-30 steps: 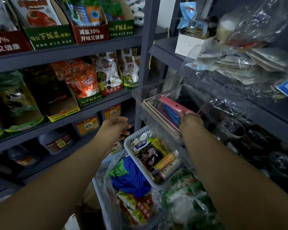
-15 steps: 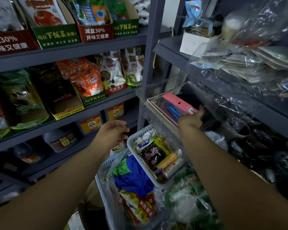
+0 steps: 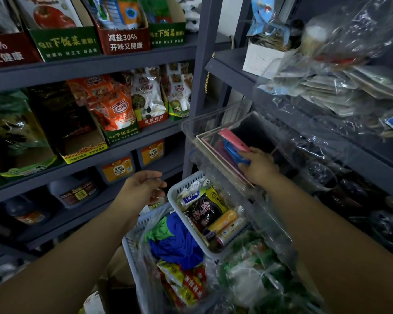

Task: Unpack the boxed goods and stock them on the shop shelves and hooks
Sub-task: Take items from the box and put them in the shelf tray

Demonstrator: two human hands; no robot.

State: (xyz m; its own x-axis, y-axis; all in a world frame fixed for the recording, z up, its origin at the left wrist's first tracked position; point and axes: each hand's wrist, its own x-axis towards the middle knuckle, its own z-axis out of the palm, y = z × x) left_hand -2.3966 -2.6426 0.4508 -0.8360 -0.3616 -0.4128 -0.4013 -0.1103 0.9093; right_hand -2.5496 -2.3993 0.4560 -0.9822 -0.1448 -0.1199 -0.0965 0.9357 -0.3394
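1. Around the right hand [image 3: 258,167], a big clear plastic bin [image 3: 192,129] juts off the grey metal shelf [image 3: 227,71]. It looks stiff but thin-walled and probably light, so I would steady it by the rim rather than squeeze a wall.
2. Below both hands, a white slotted plastic basket [image 3: 175,189] holds small packets and tubes. It looks rigid enough to lift by its rim.
3. Under the right hand's fingers, flat card-backed packs [image 3: 213,147] lie stacked inside the bin; they look light, slick and apt to slide.
4. At the right fingertips, a slim pink rectangular pack [image 3: 233,139] rests tilted on that stack. The fingers curl at its near end beside blue packets; whether they pinch it I cannot tell. Gripping the stiff edges seems best.
5. The left hand [image 3: 141,189] hovers loosely spread, holding nothing, just left of the basket.
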